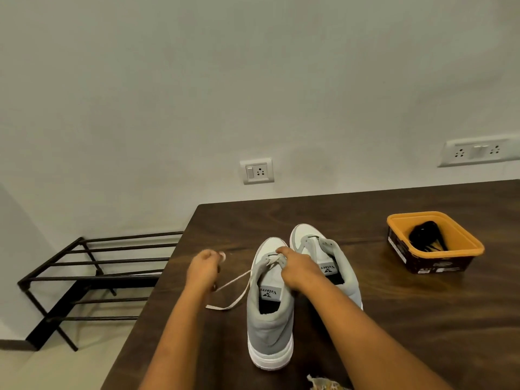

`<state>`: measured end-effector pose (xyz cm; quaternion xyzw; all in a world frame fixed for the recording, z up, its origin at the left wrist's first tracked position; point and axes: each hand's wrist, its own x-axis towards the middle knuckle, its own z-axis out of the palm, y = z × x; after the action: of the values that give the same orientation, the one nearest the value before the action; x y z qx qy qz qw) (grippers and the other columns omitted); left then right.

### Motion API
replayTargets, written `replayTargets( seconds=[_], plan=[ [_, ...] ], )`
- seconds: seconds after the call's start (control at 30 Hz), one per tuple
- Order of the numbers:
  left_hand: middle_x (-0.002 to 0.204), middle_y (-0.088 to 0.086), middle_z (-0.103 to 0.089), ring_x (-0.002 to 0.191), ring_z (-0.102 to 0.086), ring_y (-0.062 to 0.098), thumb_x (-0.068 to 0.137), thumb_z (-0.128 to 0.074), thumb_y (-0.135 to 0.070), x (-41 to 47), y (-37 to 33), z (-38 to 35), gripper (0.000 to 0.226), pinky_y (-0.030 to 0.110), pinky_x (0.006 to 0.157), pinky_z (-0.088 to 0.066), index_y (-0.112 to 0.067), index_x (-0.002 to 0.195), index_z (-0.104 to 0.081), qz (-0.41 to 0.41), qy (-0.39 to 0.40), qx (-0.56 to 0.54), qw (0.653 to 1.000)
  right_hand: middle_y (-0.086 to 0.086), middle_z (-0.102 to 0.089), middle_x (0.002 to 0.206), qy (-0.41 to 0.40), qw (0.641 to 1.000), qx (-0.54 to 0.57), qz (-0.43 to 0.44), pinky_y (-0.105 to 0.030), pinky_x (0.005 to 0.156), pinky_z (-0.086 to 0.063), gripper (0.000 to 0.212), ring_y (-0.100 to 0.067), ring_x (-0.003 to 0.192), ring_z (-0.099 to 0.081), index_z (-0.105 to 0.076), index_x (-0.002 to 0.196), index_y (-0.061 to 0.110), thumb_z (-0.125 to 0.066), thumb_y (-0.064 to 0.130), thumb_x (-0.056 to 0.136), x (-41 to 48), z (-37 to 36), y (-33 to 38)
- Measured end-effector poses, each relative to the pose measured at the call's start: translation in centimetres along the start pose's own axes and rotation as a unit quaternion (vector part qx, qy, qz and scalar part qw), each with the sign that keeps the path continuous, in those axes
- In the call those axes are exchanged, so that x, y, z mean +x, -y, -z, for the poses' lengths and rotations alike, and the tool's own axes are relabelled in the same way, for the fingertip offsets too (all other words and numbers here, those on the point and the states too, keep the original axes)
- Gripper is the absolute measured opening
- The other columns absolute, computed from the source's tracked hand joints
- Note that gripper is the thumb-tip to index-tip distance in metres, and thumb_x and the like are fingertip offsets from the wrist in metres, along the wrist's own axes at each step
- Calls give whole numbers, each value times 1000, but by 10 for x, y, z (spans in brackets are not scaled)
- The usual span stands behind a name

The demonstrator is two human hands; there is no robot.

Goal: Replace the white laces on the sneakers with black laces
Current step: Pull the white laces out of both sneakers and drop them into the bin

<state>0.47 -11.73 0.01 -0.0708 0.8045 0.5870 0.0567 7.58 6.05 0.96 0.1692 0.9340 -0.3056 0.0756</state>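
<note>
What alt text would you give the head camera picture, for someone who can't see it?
A person's right hand and left hand hold a white lace at a grey sneaker on a dark table. A second sneaker stands beside it; black laces lie in an orange tub.

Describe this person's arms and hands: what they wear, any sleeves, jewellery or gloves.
Nothing worn shows. The left forearm and right forearm are bare down to the frame's bottom edge, with no sleeve or cuff in view. The left hand and right hand are ungloved; no watch, bracelet or ring is visible on the sides facing the camera.
</note>
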Motion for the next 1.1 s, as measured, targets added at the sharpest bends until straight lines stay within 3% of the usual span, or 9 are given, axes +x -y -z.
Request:
replayTargets(
  seconds=[0.1, 0.23, 0.43, 0.6, 0.77, 0.87, 0.97, 1.03, 1.1],
  plan=[
    [112, 9, -58, 96, -56, 29, 86, -55, -23, -2, 16, -6, 19, 34, 83, -44, -20, 105, -56, -6, 64, 286, 956, -12, -49, 137, 5, 999, -21, 27, -34, 94, -45, 55, -30, 120, -53, -39, 142, 35, -33, 8, 95, 0, -1, 1],
    [136, 6, -37, 127, -35, 29, 89, -52, -28, -15, 18, -28, 27, 37, 100, -33, -28, 116, -55, -88, 25, 295, 951, -6, -30, 139, -6, 997, -78, 30, -37, 89, -44, 55, -32, 118, -51, -43, 138, 37, -39, 7, 92, -2, -7, 3],
    [122, 3, -52, 113, -47, 23, 87, -59, -21, -26, 24, -60, 23, 32, 95, -40, -22, 109, -63, -202, 70, 258, 942, -7, -34, 132, -38, 996, -67, 42, -37, 88, -42, 30, -32, 114, -48, -55, 117, 25, -48, 11, 92, -1, -9, 6],
    [112, 0, -57, 106, -51, 22, 87, -55, -14, -35, 33, -65, 22, 26, 82, -38, -20, 105, -66, -219, -49, 210, 952, -8, -52, 94, -65, 994, 73, 37, -28, 60, -38, 32, -30, 84, -60, -45, 62, 22, -46, -1, 84, 11, -9, 0],
    [113, 0, -57, 106, -51, 21, 90, -51, -15, -36, 31, -66, 23, 28, 82, -40, -21, 108, -65, -233, -42, 223, 946, -9, -53, 70, -104, 857, 504, -24, -25, 56, -46, 39, -22, 71, -59, -41, 58, 18, -67, 9, 85, 18, 1, -8],
    [113, -1, -58, 104, -51, 21, 91, -49, -15, -36, 31, -67, 23, 29, 82, -39, -22, 107, -64, -237, -38, 238, 941, -5, -46, 66, -158, 796, 584, -20, -20, 50, -41, 36, -14, 60, -50, -39, 63, 17, -62, 18, 92, 16, 3, -1],
    [111, -1, -59, 104, -52, 21, 91, -49, -14, -36, 29, -67, 23, 27, 81, -37, -21, 106, -64, -232, -41, 241, 942, 2, -45, 61, -168, 860, 481, 32, -19, 50, -37, 28, -10, 53, -39, -48, 72, 15, -65, 30, 89, 11, 9, 1],
    [109, 0, -60, 102, -53, 20, 90, -49, -12, -35, 30, -67, 22, 26, 80, -38, -21, 104, -64, -238, -38, 245, 939, 6, -52, 67, -152, 957, 236, 76, -21, 54, -37, 27, -9, 61, -48, -55, 82, 18, -67, 42, 85, 6, 15, -3],
    [106, 0, -62, 100, -54, 20, 89, -50, -12, -34, 32, -68, 21, 29, 80, -41, -21, 102, -64, -242, -33, 240, 940, 6, -63, 86, -116, 989, 6, 92, -26, 66, -42, 28, -14, 82, -58, -62, 96, 22, -62, 47, 85, 0, 19, -3]
  ],
)
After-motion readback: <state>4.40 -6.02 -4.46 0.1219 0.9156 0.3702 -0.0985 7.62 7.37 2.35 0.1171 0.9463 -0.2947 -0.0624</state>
